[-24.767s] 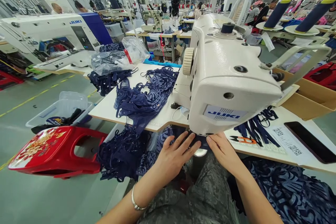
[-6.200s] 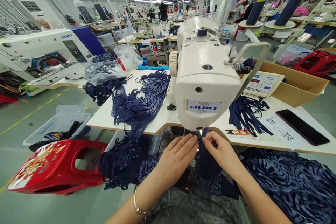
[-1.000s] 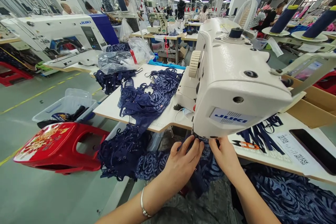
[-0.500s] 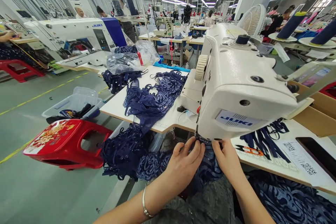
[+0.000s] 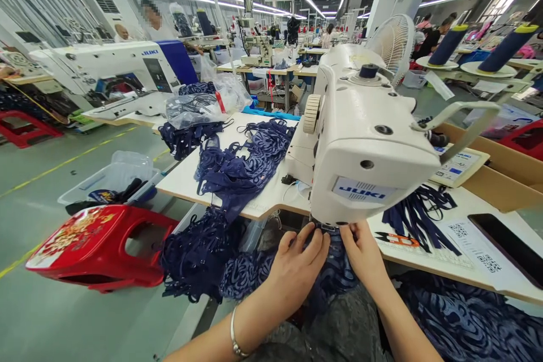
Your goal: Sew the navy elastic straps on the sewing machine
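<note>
A white JUKI sewing machine [image 5: 360, 141] stands on a white table [image 5: 190, 172] in front of me. Under its head lies a piece of navy patterned fabric [image 5: 335, 271]. My left hand [image 5: 297, 268] has its fingers curled and pinches this fabric just below the needle area. My right hand [image 5: 365, 254] pinches the same fabric on the right side, fingertips tucked under the machine head. The needle itself is hidden by the machine. A silver bracelet sits on my left wrist.
A heap of navy pieces [image 5: 241, 164] spills off the table's left edge. Red plastic stool [image 5: 97, 251] and clear bin [image 5: 110, 181] sit on the floor at left. Dark straps [image 5: 418, 215], a phone [image 5: 509, 246], a control panel [image 5: 458, 164] and a cardboard box [image 5: 500, 178] are at right. Other workers sit behind.
My view has shifted slightly to the right and back. Both hands stay pinched on the navy fabric under the machine head, barely moved.
</note>
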`<move>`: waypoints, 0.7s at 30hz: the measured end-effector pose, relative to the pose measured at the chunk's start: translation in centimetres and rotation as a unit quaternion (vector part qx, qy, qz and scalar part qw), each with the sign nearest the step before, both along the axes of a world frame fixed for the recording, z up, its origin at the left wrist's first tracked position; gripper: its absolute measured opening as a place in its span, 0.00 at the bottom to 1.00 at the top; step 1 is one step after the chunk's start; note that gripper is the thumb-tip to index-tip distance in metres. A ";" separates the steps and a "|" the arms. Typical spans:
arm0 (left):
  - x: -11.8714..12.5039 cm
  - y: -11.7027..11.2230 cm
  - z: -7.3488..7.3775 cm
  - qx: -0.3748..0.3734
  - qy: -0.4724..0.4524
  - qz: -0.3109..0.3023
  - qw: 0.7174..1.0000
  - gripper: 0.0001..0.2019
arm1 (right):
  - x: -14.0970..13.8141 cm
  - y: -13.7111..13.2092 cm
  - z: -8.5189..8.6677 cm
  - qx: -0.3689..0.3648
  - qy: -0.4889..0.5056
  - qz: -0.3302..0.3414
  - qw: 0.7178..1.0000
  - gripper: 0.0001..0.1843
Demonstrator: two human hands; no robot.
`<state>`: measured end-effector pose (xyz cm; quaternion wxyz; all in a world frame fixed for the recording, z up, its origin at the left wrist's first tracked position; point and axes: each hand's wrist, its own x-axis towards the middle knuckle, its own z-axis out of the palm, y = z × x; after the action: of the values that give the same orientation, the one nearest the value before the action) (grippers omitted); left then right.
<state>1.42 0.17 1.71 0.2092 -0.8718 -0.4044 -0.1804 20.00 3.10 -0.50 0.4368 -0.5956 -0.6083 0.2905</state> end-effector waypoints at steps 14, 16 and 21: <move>-0.4 -0.3 -0.8 -0.015 -0.034 -0.080 0.996 0.22 | 10.5 2.8 -0.9 -0.029 -0.149 -0.141 0.978 0.11; -0.5 -0.6 -0.7 -0.020 -0.020 -0.073 0.997 0.21 | 12.8 3.9 -1.2 -0.040 -0.165 -0.204 0.964 0.08; -0.5 -0.4 0.2 -0.035 -0.020 -0.109 0.993 0.54 | 15.5 5.5 -1.3 -0.052 -0.139 -0.265 0.953 0.08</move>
<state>0.94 -0.23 1.94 0.1491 -0.9137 -0.3175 -0.2053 35.49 8.61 -1.85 0.3776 -0.7919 -0.4670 0.1103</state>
